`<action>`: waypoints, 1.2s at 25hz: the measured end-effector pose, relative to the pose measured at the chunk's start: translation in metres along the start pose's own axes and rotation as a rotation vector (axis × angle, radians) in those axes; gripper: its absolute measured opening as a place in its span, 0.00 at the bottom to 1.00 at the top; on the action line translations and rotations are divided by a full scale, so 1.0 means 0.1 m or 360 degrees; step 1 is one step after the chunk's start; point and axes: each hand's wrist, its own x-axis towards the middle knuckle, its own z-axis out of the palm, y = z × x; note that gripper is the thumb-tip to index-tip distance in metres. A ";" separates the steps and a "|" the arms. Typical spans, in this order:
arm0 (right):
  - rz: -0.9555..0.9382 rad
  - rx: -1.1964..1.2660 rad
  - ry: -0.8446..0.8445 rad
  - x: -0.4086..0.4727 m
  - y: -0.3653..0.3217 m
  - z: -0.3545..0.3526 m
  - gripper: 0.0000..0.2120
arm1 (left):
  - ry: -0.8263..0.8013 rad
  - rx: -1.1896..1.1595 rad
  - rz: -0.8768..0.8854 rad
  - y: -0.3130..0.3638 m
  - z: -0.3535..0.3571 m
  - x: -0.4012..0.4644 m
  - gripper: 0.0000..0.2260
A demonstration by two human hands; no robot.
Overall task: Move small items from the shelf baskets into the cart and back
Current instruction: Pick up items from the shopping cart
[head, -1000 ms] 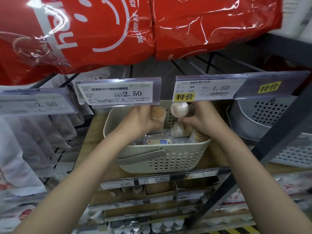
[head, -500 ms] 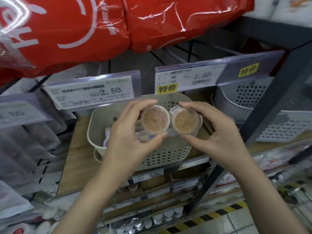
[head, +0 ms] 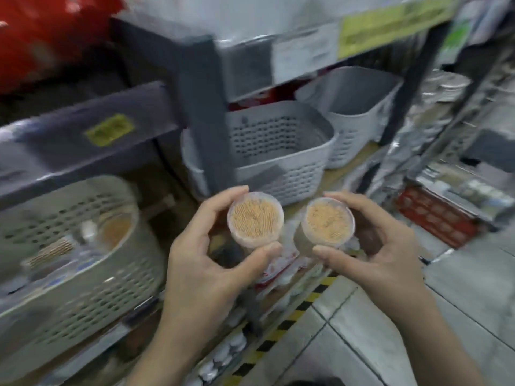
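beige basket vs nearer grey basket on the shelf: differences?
The beige basket sits left of the shelf post; the nearer grey basket sits behind it, to the right. The beige basket holds small items, including a toothpick tub; the grey basket's visible interior looks bare. Both are perforated plastic with rounded corners.

One head-worn, wide-angle view looks forward and down from the person's own standpoint, close over both forearms, with the left hand [head: 206, 263] and right hand [head: 381, 246] near the middle. It faces the shelf [head: 200, 112] on the left and the tiled floor [head: 376, 330] lower right; the picture is blurred.
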 end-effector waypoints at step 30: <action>0.0914 -0.0290 0.1189 0.64 2.12 -4.22 0.25 | -0.1088 -0.0231 -0.0515 -0.93 5.39 2.41 0.23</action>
